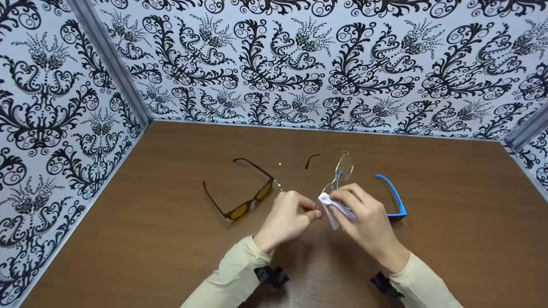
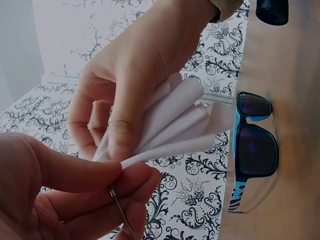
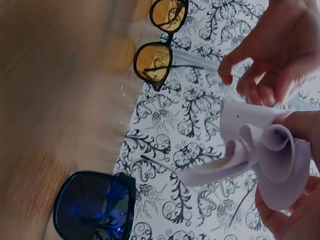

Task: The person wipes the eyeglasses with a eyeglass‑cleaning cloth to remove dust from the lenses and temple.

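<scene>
My right hand (image 1: 368, 216) holds a folded white cloth (image 1: 332, 214) against a pair of thin-rimmed eyeglasses (image 1: 345, 167). One clear lens sticks up beyond the fingers; the cloth and hand hide the other. Close beside it, my left hand (image 1: 284, 218) pinches a thin metal part of the eyeglasses between thumb and fingers. In the left wrist view that metal rod (image 2: 121, 210) runs down from the fingertips, while the cloth (image 2: 175, 120) fans out behind. The right wrist view shows the cloth (image 3: 270, 150) bunched in loose rolls.
Black-framed glasses with orange lenses (image 1: 239, 211) lie left of my hands. Blue-and-black sunglasses (image 1: 396, 201) lie to the right, partly behind my right hand. A dark curved temple tip (image 1: 308, 161) shows farther back. Patterned panels (image 1: 282, 64) border the brown table (image 1: 171, 239).
</scene>
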`<state>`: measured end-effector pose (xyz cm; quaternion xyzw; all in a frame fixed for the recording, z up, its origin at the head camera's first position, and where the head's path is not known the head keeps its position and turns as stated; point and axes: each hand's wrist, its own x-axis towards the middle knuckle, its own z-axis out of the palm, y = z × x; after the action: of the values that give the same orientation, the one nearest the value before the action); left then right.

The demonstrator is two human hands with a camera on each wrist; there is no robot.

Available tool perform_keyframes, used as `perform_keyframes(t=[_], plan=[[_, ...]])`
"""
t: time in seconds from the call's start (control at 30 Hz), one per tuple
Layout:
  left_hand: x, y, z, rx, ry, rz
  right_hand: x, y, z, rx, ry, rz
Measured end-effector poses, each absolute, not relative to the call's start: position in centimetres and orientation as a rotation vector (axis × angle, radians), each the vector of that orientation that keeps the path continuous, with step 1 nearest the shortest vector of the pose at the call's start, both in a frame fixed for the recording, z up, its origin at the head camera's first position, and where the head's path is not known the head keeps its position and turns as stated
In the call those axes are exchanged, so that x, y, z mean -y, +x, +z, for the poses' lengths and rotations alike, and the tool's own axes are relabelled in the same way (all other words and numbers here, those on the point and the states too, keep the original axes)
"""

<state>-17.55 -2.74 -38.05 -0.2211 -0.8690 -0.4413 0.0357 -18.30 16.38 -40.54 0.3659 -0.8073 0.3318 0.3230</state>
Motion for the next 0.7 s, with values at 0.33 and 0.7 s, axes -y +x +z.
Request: perform_keyframes(t=[0.33, 0.7], plan=[[2.7, -17.6, -38.2, 2.658, -0.705, -1.443, -18.4, -19.3, -39.5, 2.092, 0.788, 0.897], [2.4, -16.9, -38.0, 2.713, -0.762, -1.476, -21.1, -20.7, -39.3, 2.087, 0.490, 0.895]])
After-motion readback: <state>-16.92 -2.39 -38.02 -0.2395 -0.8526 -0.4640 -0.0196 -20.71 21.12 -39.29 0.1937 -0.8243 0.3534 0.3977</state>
